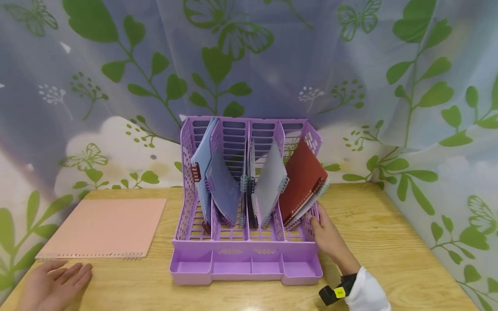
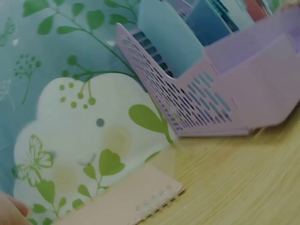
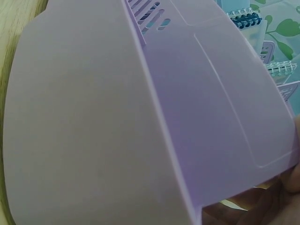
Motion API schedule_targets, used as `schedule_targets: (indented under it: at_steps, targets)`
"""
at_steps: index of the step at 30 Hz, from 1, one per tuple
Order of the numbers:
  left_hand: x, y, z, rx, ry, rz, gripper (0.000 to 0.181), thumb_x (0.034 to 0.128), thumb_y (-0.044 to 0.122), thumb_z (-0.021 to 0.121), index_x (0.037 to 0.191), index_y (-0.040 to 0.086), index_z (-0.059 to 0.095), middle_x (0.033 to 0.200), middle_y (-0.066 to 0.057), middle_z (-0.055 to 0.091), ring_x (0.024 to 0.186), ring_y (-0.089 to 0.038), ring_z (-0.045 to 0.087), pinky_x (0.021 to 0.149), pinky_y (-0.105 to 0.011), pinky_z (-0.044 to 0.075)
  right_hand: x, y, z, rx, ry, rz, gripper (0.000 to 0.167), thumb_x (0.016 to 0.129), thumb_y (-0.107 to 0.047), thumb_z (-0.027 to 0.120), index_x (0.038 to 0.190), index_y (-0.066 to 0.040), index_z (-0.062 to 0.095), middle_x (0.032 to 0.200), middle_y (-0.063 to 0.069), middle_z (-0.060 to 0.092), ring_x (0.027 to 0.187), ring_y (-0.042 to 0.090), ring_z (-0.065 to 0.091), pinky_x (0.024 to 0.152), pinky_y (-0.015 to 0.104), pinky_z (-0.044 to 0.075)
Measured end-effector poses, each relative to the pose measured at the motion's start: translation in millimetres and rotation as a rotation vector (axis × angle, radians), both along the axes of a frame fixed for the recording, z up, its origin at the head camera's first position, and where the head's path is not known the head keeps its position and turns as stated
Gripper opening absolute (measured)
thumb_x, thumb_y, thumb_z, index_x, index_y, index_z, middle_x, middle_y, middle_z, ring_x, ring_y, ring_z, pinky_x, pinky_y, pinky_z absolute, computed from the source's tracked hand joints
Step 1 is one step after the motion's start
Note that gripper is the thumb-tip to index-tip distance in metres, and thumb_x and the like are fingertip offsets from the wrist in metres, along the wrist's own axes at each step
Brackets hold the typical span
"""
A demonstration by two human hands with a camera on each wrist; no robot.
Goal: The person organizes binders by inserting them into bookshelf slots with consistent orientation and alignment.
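Note:
A purple file rack (image 1: pixel 266 248) stands on the table with spiral notebooks upright or leaning in its slots. My right hand (image 1: pixel 330 235) holds the rack's right side wall near the front; in the right wrist view, fingers (image 3: pixel 262 208) curl behind the panel's edge. A large pink spiral notebook (image 1: pixel 105 224) lies flat to the left of the rack, its coil edge towards me. Just in front of that edge is my left hand (image 1: pixel 56 285), palm turned up, fingers loosely extended, holding nothing. The left wrist view shows only a bit of this hand (image 2: pixel 11 211).
A light blue notebook (image 1: pixel 203 164), a dark blue one (image 1: pixel 225 190), a grey one (image 1: pixel 272 177) and a red one (image 1: pixel 301 177) fill rack slots. Small trays line the rack's front. A leaf-patterned curtain (image 1: pixel 272 69) hangs behind the wooden table (image 1: pixel 369 224).

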State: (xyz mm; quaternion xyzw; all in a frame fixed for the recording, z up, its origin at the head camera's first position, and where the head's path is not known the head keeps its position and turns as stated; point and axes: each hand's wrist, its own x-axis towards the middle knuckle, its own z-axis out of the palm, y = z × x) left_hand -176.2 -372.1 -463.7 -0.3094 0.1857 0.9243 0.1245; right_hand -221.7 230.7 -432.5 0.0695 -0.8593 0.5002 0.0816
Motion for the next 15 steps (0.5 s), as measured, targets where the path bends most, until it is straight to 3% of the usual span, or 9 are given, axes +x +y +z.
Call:
schedule_targets:
  at_steps: [4, 9, 15]
  targets:
    - [1.6, 0.1, -3.8, 0.127, -0.005, 0.086, 0.065, 0.1022, 0.039, 0.026, 0.131, 0.052, -0.031, 0.148, 0.031, -0.013, 0.14, -0.001, -0.006, 0.113, -0.031, 0.018, -0.4, 1, -0.1, -0.016, 0.018, 0.0, 0.048, 0.099, 0.003, 0.032, 0.146, 0.004, 0.024, 0.138, 0.034, 0.039, 0.127, 0.047, 0.037, 0.105, 0.057, 0.028]
    - [-6.0, 5.2, 1.1, 0.155, 0.022, 0.09, 0.065, 0.1025, 0.036, 0.029, 0.133, 0.051, -0.027, 0.149, 0.023, -0.003, 0.14, -0.002, 0.002, 0.112, -0.033, 0.023, -0.8, 1, -2.9, -0.04, 0.018, 0.008, 0.048, 0.099, 0.002, 0.031, 0.147, 0.003, 0.024, 0.139, 0.033, 0.039, 0.126, 0.045, 0.038, 0.105, 0.056, 0.029]
    - [-17.8, 15.1, 10.0, 0.21, 0.049, 0.116, 0.067, 0.1023, 0.035, 0.03, 0.135, 0.05, -0.027, 0.149, 0.022, -0.006, 0.138, 0.0, 0.002, 0.113, -0.03, 0.018, -2.2, -1, -3.1, -0.052, -0.001, 0.02, 0.049, 0.1, 0.001, 0.031, 0.149, 0.002, 0.02, 0.142, 0.032, 0.034, 0.129, 0.045, 0.034, 0.105, 0.056, 0.028]
